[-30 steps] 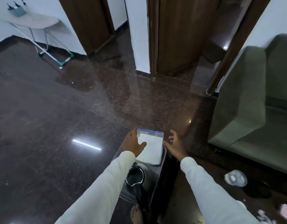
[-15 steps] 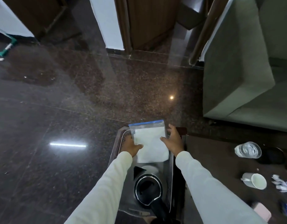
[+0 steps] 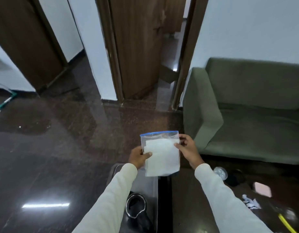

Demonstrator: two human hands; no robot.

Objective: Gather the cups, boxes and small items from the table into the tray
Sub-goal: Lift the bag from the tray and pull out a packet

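Lifted since half a second ago, the bag (image 3: pixel 161 153) now hangs above the tray (image 3: pixel 145 185), pinched at its edges by the left hand (image 3: pixel 139 157) and right hand (image 3: pixel 187 149). Dark glossy floor fills the left; one green sofa (image 3: pixel 246 111) sits at right. One black jug (image 3: pixel 137 209) lies in the tray. Blurred small items dot the counter (image 3: pixel 196 207), lower right.

Clear zip bag (image 3: pixel 162 155), blue seal strip on top, white folded contents inside, upright, pinched at both side edges, above the tray (image 3: pixel 145 184). Black jug (image 3: pixel 136 207) lies in tray below the grip. Clear cup (image 3: pixel 221 172), pink box (image 3: pixel 262 191), white scraps (image 3: pixel 251 202) on table right of grip.
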